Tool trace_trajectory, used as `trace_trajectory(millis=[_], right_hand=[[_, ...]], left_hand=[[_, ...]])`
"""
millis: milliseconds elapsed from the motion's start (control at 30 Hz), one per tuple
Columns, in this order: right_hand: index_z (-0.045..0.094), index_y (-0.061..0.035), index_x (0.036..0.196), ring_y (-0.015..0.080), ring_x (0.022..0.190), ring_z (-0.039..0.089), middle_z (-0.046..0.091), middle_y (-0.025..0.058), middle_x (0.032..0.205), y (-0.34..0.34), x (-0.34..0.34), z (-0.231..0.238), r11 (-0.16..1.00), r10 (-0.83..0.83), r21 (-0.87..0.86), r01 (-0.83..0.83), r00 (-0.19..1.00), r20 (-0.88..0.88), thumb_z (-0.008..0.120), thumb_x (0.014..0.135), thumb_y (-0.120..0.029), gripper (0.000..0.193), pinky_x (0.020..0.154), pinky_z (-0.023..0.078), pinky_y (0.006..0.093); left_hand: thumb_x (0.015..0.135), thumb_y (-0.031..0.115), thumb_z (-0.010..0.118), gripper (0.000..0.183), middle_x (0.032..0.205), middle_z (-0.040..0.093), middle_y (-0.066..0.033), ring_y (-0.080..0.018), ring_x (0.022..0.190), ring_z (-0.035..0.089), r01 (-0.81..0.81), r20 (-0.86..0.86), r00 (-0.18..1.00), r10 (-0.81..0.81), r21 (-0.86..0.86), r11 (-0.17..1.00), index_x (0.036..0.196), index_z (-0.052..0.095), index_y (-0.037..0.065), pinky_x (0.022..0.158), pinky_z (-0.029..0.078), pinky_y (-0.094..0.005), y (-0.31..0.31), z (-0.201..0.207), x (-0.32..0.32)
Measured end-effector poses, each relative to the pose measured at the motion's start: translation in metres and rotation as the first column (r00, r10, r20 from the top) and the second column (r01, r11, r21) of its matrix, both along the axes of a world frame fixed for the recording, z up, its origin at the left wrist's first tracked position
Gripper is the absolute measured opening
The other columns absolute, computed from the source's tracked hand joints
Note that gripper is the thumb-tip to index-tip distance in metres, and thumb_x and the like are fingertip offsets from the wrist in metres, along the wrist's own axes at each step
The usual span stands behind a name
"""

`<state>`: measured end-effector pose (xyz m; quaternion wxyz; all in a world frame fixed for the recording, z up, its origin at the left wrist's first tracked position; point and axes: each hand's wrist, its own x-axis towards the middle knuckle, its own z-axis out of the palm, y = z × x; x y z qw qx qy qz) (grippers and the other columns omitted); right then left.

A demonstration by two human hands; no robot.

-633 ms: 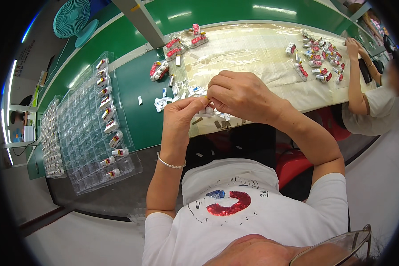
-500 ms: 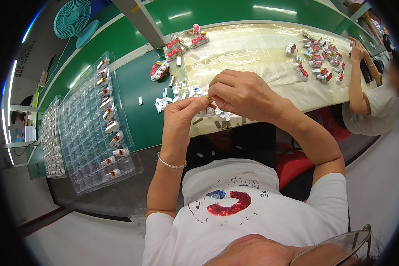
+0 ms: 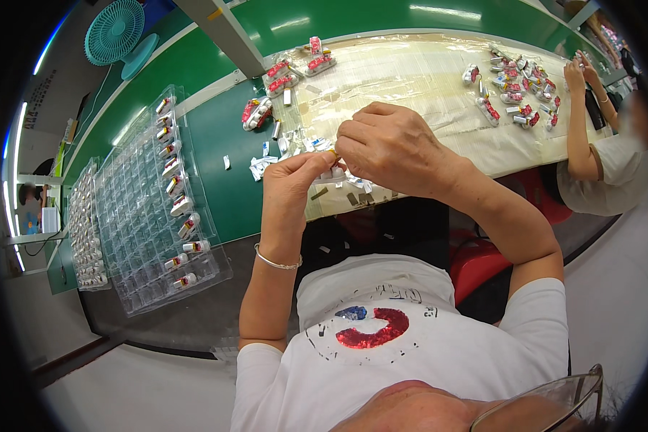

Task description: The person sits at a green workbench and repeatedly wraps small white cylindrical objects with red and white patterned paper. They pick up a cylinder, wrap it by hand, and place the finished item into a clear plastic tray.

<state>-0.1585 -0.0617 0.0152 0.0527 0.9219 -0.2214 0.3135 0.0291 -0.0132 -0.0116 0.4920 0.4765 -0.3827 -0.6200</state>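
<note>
My left hand (image 3: 289,186) and my right hand (image 3: 396,147) meet over the near edge of the covered table. Thumb and fingers of both are pinched together on a small part with a yellow bit (image 3: 334,153) showing between the fingertips. White rounded shapes (image 3: 333,173) show just below the fingers; whether they belong to the same part I cannot tell. My right fingers hide most of it. Small white and blue-marked pieces (image 3: 263,168) lie scattered beside my left hand, with more behind the fingertips. Dark flat strips (image 3: 360,199) lie at the table's edge under my right hand.
At left stands a clear compartment tray (image 3: 133,209) with small white-and-red units along its right side; a fuller tray (image 3: 86,230) is beyond. Red-and-white bundles (image 3: 279,78) lie at the back, more units (image 3: 522,93) at right. A co-worker (image 3: 597,158) sits at right.
My right hand has risen slightly and its knuckles have rolled up and left over the pinched part. My left hand has barely shifted. The co-worker's hands have moved up.
</note>
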Motion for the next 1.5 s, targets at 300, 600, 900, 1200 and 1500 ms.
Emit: trace_trajectory(millis=[300, 600, 900, 1200, 1500], right_hand=[[0.063, -0.0031, 0.080, 0.0174, 0.073, 0.064, 0.065, 0.0067, 0.078, -0.005, -0.005, -0.002, 0.856, -0.134, 0.506, -0.107, 0.899, 0.417, 0.065, 0.078, -0.006, 0.004, 0.076, 0.052, 0.0285], [0.070, 0.0003, 0.107, 0.0112, 0.092, 0.064, 0.067, 0.0049, 0.100, 0.000, -0.031, -0.023, 0.295, -0.273, 0.871, -0.393, 0.839, 0.471, 0.066, 0.090, -0.009, 0.019, 0.082, 0.051, 0.0244], [0.064, 0.0004, 0.111, 0.0138, 0.092, 0.065, 0.067, 0.0092, 0.104, 0.015, -0.001, -0.030, 0.166, -0.362, 0.680, -0.715, 0.597, 0.716, 0.068, 0.092, -0.015, 0.025, 0.082, 0.054, 0.0281], [0.060, 0.0027, 0.114, 0.0106, 0.082, 0.065, 0.069, 0.0078, 0.097, 0.022, -0.001, -0.021, 0.265, -0.369, 0.639, -0.722, 0.536, 0.759, 0.066, 0.094, -0.017, 0.028, 0.076, 0.054, 0.0251], [0.062, 0.0037, 0.113, 0.0130, 0.091, 0.066, 0.067, 0.0089, 0.101, 0.038, 0.004, -0.004, 0.375, -0.429, 0.798, -0.472, 0.675, 0.600, 0.066, 0.093, -0.007, 0.023, 0.080, 0.056, 0.0256]], left_hand=[[0.086, 0.013, 0.069, 0.018, 0.085, 0.072, -0.0118, -0.0129, 0.076, 0.067, 0.033, 0.065, 0.997, -0.028, -0.088, 0.996, 0.092, 0.073, -0.004, 0.074, 0.051, -0.0252, 0.000, -0.003, 0.011], [0.090, 0.015, 0.064, 0.023, 0.088, 0.073, -0.0175, -0.0157, 0.071, 0.069, -0.008, -0.146, 0.989, -0.008, -0.104, 0.995, 0.100, 0.071, -0.005, 0.065, 0.054, -0.0227, 0.006, -0.006, 0.010], [0.090, 0.015, 0.070, 0.030, 0.097, 0.070, -0.0079, -0.0074, 0.074, 0.062, 0.011, -0.128, 0.991, -0.026, -0.117, 0.993, 0.115, 0.066, -0.001, 0.058, 0.043, -0.0185, 0.011, -0.004, -0.003], [0.084, -0.001, 0.073, 0.031, 0.107, 0.065, -0.0062, -0.0111, 0.095, 0.063, -0.140, 0.142, 0.966, 0.216, -0.414, 0.900, 0.114, 0.065, 0.000, 0.080, 0.055, -0.0249, 0.022, 0.003, -0.008], [0.083, -0.003, 0.073, 0.029, 0.114, 0.065, -0.0096, -0.0144, 0.101, 0.065, -0.190, 0.227, 0.873, 0.431, -0.655, 0.731, 0.111, 0.066, 0.001, 0.085, 0.056, -0.0272, 0.024, 0.000, -0.017]])
